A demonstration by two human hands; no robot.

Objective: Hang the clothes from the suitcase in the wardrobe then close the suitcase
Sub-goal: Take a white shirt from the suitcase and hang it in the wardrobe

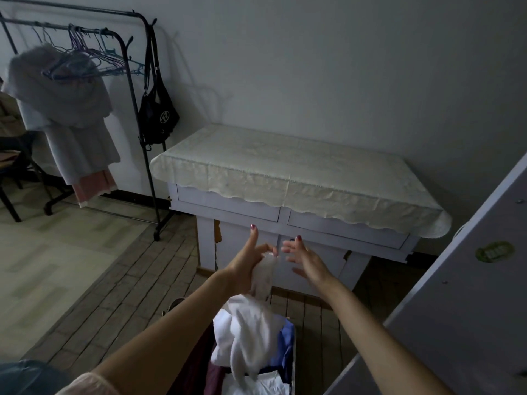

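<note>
Head view, left grip: the left hand [247, 265] grasps a white garment [246, 334] by its bunched top, fingers curled round the cloth, thumb stuck straight up.
Head view, right grip: the right hand [305, 256] is released, fingers spread and loose, just beside the bunched cloth but holding nothing.
White garment: it hangs from the left hand down onto the pile in the suitcase [292, 363] at the bottom edge, in front of the counter.
Suitcase contents: blue, maroon and more white cloth lie under the hanging piece.
Counter: a pale counter [256, 206] stands against the wall, draped with a cream lace cloth [285, 169].
Clothes rack: a black rack [134, 89] stands at the left, carrying hangers [94, 57], a grey garment [65, 109] and a black bag [158, 115] on its end post.
Floor: a brick-pattern floor [119, 280].
</note>
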